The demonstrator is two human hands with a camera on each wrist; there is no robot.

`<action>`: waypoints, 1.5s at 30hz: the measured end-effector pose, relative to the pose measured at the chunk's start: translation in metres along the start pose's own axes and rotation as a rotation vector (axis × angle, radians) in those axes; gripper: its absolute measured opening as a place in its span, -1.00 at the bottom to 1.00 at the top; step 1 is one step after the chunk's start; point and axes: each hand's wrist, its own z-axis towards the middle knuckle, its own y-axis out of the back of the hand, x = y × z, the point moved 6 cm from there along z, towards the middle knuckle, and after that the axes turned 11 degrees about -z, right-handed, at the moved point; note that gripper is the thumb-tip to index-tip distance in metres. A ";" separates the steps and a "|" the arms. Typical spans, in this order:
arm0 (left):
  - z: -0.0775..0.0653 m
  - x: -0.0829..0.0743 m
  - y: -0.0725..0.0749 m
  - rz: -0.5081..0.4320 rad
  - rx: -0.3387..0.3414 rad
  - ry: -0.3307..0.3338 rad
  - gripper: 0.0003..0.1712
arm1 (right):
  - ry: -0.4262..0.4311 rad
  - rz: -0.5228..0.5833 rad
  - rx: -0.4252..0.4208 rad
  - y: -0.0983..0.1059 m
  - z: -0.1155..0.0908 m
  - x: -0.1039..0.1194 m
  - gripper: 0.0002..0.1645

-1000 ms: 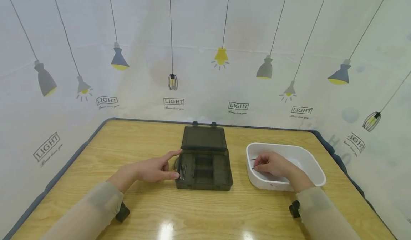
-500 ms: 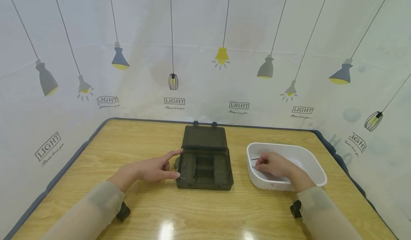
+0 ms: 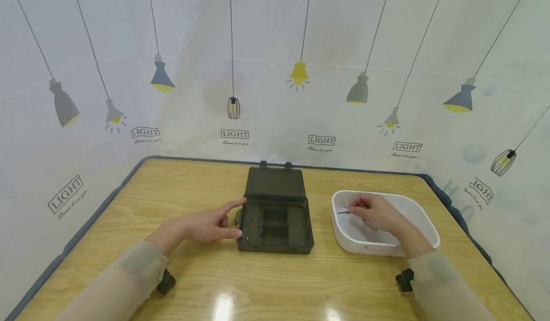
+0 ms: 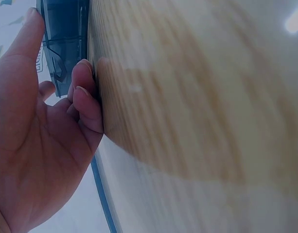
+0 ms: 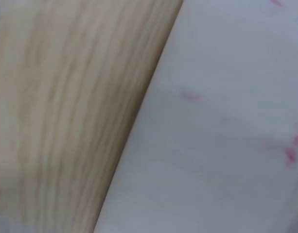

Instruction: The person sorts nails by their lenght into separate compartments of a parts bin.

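Note:
A dark translucent compartment box (image 3: 298, 225) lies on the table with its lid (image 3: 275, 181) folded back. Several thin metal rods (image 3: 246, 229), nail-like, are in its left compartment. My left hand (image 3: 202, 225) reaches to the box's left side, thumb and index finger spread straight against it, other fingers bent; the left wrist view also has this hand beside the box (image 4: 66, 34). Over the left part of a white tray (image 3: 412, 204), my right hand (image 3: 378, 212) pinches a thin dark nail-like rod (image 3: 343, 212). Another thin rod (image 3: 370, 226) shows below that hand, inside the tray.
The wooden table (image 3: 275, 283) has a dark blue edge (image 3: 193, 159) against a white backdrop printed with lamps. In the right wrist view the tray's outer wall (image 5: 212, 145) with pink marks fills the right side; the right hand is out of that view.
My right hand has risen a little and shifted right inside the tray, with a thin rod at its fingertips. The left hand stays at the box. The head view has shifted slightly.

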 end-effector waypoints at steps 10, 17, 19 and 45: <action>-0.001 -0.002 -0.001 0.003 0.008 -0.008 0.14 | 0.064 0.106 -0.030 0.003 -0.011 0.017 -0.60; -0.002 -0.003 -0.001 -0.014 0.002 -0.009 0.12 | 0.135 0.148 -0.057 0.006 -0.015 0.042 -0.58; -0.002 -0.003 -0.001 -0.010 0.001 -0.009 0.12 | 0.149 0.161 -0.058 0.006 -0.016 0.050 -0.59; 0.001 0.000 0.000 0.011 0.011 -0.019 0.15 | 0.278 0.302 0.058 -0.037 0.000 0.150 -0.74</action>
